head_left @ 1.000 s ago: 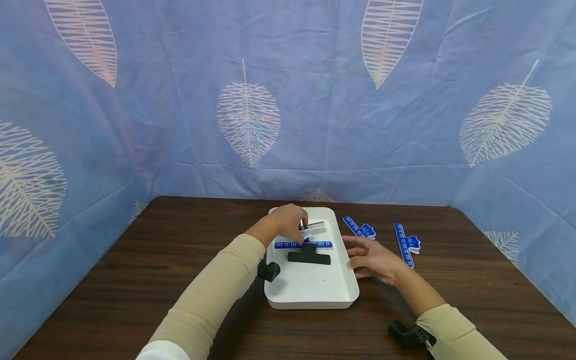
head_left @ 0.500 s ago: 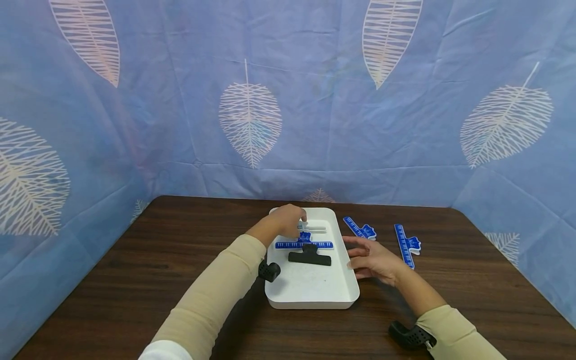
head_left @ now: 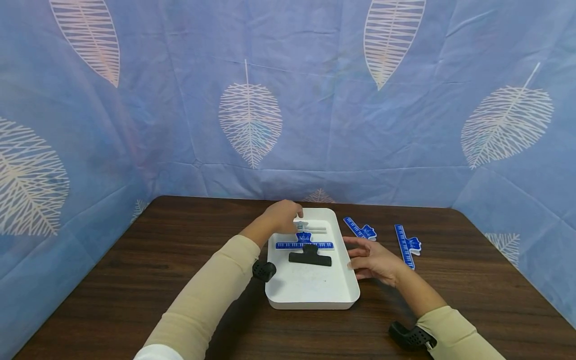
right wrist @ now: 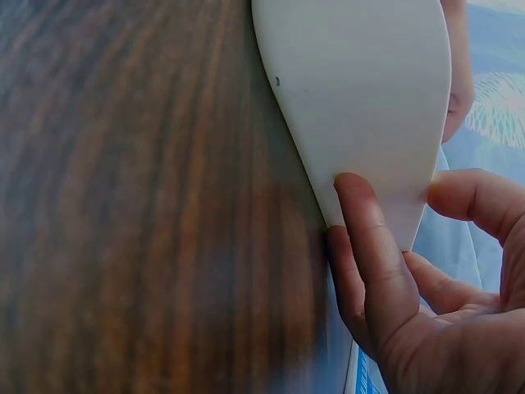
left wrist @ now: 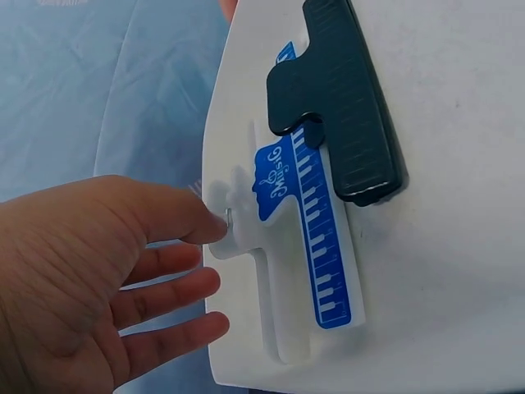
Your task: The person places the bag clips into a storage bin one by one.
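A white tray (head_left: 315, 290) holds three wide bulldog clips, lying one behind another. The white clip (left wrist: 283, 304) is at the back, then a blue clip with a piano-key print (left wrist: 324, 238), then a black clip (left wrist: 353, 107) partly over the blue one. My left hand (head_left: 281, 216) is at the tray's far left, its thumb at the white clip's handle and the other fingers loosely apart. My right hand (head_left: 375, 260) rests its fingertips against the tray's right wall, fingers spread and fairly straight.
On the dark wooden table (head_left: 180, 270), right of the tray, lie two more blue clips: one (head_left: 361, 229) behind my right hand, the other (head_left: 407, 246) further right. A blue leaf-patterned cloth (head_left: 315, 125) hangs behind the table.
The white clip has gone from tilted in my left hand to flat in the tray behind the blue clip. My left hand has drawn slightly back leftward. The right hand stays put.
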Demonstrator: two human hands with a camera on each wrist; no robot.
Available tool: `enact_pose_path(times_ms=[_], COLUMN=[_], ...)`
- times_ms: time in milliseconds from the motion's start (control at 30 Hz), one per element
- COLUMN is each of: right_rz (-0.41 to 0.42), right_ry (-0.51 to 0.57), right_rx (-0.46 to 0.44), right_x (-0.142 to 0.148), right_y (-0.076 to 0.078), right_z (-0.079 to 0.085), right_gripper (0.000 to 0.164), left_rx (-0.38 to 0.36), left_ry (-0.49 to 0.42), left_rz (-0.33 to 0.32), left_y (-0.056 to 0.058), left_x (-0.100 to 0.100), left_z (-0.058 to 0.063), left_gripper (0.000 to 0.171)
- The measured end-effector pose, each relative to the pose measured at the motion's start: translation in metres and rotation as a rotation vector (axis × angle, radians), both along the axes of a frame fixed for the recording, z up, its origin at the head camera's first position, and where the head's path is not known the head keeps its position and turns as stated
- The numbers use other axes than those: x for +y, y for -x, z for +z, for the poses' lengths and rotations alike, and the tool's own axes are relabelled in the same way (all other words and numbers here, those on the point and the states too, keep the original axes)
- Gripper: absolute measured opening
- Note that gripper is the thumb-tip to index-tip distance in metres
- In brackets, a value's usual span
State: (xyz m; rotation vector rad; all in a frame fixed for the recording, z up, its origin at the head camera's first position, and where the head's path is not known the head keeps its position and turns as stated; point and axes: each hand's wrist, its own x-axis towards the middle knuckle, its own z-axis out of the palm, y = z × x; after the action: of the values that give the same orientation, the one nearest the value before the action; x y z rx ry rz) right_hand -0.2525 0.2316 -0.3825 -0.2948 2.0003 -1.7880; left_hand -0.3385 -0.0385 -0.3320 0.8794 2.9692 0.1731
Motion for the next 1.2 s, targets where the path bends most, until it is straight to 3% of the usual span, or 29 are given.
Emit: enact_pose_path(times_ms=[500, 900, 1200], right_rz=[0.003, 0.001, -0.006], right_ry=[0.009, 0.004, -0.008], right_rx=[-0.002, 0.003, 0.013], right_x=[0.000, 0.000, 0.000], right_y=[-0.001, -0.001, -0.001], right_z=[0.000, -0.001, -0.001], right_gripper=[0.085, 0.085, 0.085], left_rx=[0.103, 0.193, 0.207], left_ry=[-0.112, -0.285, -0.370], left_rz=[0.055, 0.113, 0.187], left_y=[-0.021, -0.037, -0.044], left_x=[-0.013, -0.033, -0.046], left_z=[-0.002, -0.004, -0.005], left_gripper=[0.031, 0.020, 0.014])
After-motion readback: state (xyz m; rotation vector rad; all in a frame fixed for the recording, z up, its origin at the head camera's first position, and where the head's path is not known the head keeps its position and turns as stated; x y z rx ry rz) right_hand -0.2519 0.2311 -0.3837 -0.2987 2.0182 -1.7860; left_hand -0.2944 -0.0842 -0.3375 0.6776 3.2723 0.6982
